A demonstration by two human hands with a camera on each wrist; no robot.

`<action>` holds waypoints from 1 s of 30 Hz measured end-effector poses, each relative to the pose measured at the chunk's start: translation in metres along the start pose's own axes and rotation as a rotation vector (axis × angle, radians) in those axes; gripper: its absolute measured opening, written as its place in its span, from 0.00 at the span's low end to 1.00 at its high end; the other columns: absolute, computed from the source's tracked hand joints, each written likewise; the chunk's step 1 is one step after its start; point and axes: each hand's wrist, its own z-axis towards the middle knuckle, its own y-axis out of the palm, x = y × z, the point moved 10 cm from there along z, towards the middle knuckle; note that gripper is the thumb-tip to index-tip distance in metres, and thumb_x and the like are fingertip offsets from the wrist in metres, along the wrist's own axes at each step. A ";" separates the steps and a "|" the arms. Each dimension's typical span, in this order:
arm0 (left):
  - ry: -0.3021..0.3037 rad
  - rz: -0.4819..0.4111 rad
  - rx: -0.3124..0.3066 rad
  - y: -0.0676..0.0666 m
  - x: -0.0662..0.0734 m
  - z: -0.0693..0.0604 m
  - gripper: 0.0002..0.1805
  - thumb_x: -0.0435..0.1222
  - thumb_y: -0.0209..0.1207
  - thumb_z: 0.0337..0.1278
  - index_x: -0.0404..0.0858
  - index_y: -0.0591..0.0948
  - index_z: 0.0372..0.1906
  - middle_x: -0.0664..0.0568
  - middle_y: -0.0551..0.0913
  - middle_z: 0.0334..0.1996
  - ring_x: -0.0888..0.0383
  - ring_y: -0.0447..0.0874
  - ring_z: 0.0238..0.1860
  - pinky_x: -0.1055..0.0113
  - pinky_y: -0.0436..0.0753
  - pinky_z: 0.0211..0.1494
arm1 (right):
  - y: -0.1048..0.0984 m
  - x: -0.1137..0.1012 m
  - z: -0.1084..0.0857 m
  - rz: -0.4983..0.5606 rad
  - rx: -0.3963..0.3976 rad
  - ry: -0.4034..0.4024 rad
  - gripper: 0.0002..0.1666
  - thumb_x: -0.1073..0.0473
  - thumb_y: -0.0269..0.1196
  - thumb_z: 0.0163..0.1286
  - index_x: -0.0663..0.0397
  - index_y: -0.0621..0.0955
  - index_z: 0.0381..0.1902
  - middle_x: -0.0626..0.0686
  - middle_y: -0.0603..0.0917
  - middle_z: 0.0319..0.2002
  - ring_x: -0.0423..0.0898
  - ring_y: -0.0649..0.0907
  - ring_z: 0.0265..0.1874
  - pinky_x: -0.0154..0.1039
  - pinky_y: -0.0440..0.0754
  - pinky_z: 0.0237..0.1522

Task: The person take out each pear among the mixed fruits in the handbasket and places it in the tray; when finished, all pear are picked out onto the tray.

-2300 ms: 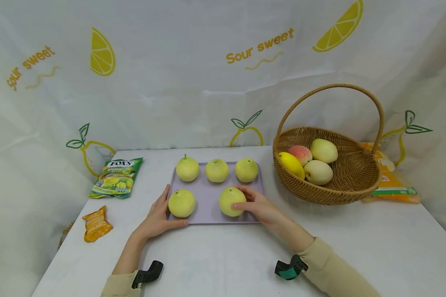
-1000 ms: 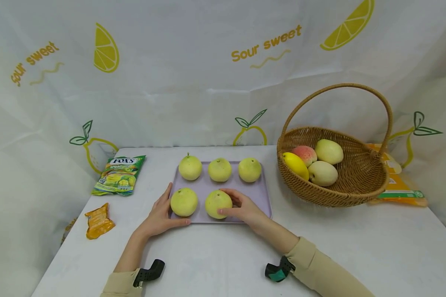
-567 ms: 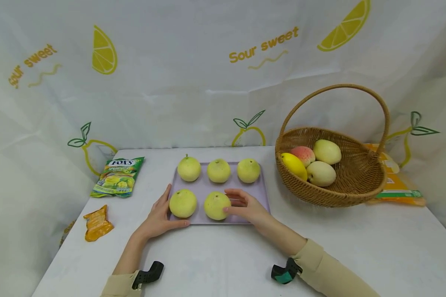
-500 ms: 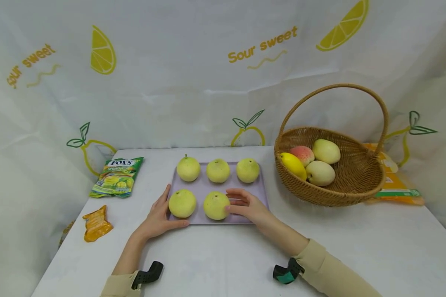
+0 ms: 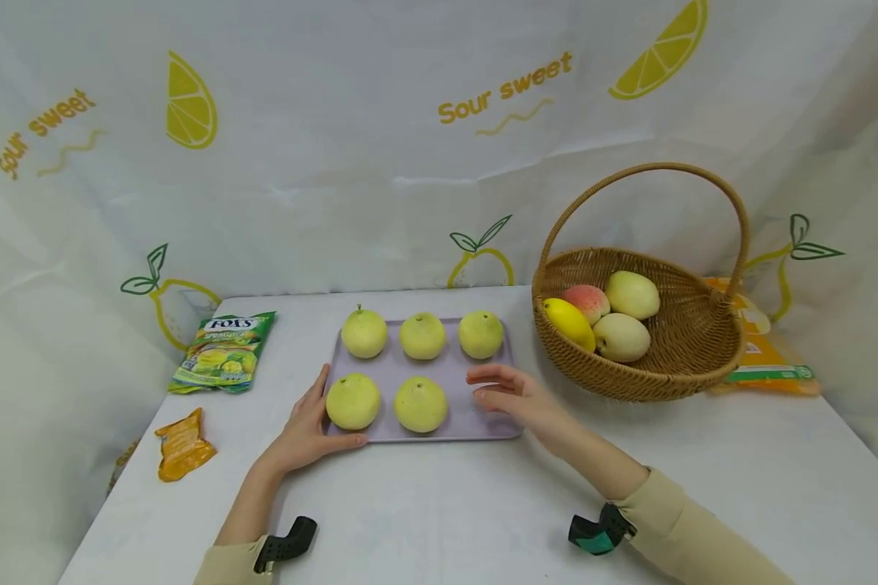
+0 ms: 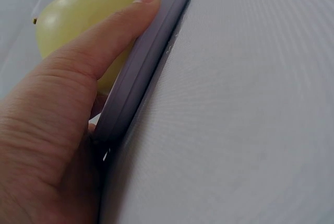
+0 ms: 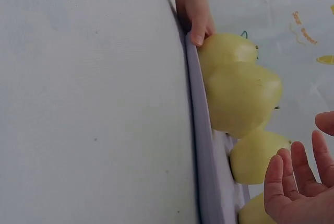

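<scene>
In the head view, several round, yellow-green, pear-like fruits sit on a lilac tray [image 5: 457, 388]; two make up the front row and three the back. My left hand [image 5: 303, 432] holds the tray's front left corner, its thumb [image 6: 117, 33] over the front rim, beside the front left fruit [image 5: 354, 401]. My right hand [image 5: 530, 410] hovers over the tray's right side with fingers loosely bent and nothing in them. A small gap separates it from the front right fruit [image 5: 420, 405]. Its fingers [image 7: 300, 169] are spread apart in the right wrist view.
A wicker basket [image 5: 629, 382] with a tall handle stands at the right, holding a lemon [image 5: 569, 324], a peach [image 5: 587, 302] and two pale fruits. Behind it lies an orange packet [image 5: 771, 374]. On the left are a green candy bag [image 5: 223, 353] and a small orange packet [image 5: 184, 445].
My right hand slid the front right fruit leftward on the tray, then let go of it and drew away to the right. My left hand has stayed at the tray's corner.
</scene>
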 end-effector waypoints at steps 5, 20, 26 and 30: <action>-0.005 -0.001 0.000 0.000 -0.001 -0.001 0.60 0.55 0.73 0.42 0.39 0.53 0.77 0.44 0.35 0.78 0.34 0.33 0.74 0.30 0.41 0.67 | -0.009 -0.015 -0.010 -0.059 -0.015 -0.006 0.23 0.58 0.62 0.70 0.62 0.75 0.60 0.65 0.73 0.61 0.50 0.76 0.55 0.41 0.74 0.56; 0.009 0.002 -0.006 0.001 0.000 -0.001 0.61 0.55 0.73 0.43 0.39 0.51 0.78 0.44 0.35 0.78 0.34 0.32 0.75 0.30 0.39 0.67 | -0.030 -0.066 -0.036 -0.256 -0.081 -0.114 0.23 0.58 0.61 0.72 0.58 0.74 0.62 0.55 0.76 0.59 0.56 0.75 0.59 0.37 0.76 0.54; 0.010 -0.004 -0.004 0.001 0.001 -0.001 0.61 0.54 0.73 0.42 0.38 0.52 0.77 0.43 0.35 0.78 0.34 0.32 0.75 0.31 0.39 0.67 | -0.043 -0.088 -0.044 -0.330 -0.079 -0.162 0.23 0.59 0.61 0.72 0.57 0.73 0.62 0.55 0.75 0.59 0.55 0.75 0.58 0.35 0.77 0.53; 0.013 -0.004 -0.001 0.000 0.000 0.000 0.60 0.54 0.73 0.42 0.38 0.53 0.77 0.43 0.35 0.78 0.34 0.32 0.74 0.31 0.39 0.67 | -0.055 -0.097 -0.045 -0.336 -0.065 -0.176 0.23 0.59 0.61 0.72 0.58 0.73 0.62 0.54 0.75 0.59 0.50 0.76 0.56 0.34 0.78 0.52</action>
